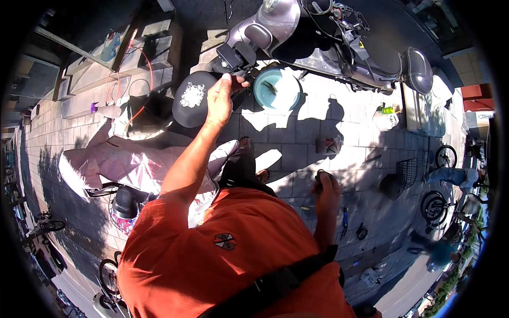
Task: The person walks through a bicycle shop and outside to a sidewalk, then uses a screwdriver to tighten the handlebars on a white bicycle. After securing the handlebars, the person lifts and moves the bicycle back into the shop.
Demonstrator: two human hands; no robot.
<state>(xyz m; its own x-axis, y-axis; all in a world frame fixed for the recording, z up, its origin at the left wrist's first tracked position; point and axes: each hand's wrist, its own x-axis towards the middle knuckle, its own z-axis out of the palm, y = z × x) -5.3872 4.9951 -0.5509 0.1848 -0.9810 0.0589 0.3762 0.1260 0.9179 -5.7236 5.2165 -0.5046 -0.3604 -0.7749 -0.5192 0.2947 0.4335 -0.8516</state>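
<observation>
Reference landmark: the light blue basin (290, 96), on the paving, with dark slender matter lying in the liquid inside it.

Left hand (219, 105): raised, arm outstretched, just left of the basin as seen from above; thumb and fingers drawn close to one another. Could not tell whether anything was pinched between them. Its wrist side overlapped, in view, the edge of a dark rounded pad (183, 108), left of the basin, which bore a heap of white bits (193, 95).

Right hand (330, 194): nearer the wearer than the basin and off to its right; fingers curled and clamped on a small dark object (319, 177), its kind too small to identify.

Surroundings: a silver scooter (281, 21) stood beyond the basin and extended to its right. A pale pink cloth (127, 161) was spread left of the basin, toward the wearer. A blue-handled tool (345, 220) lay right of the basin, well toward the wearer.
</observation>
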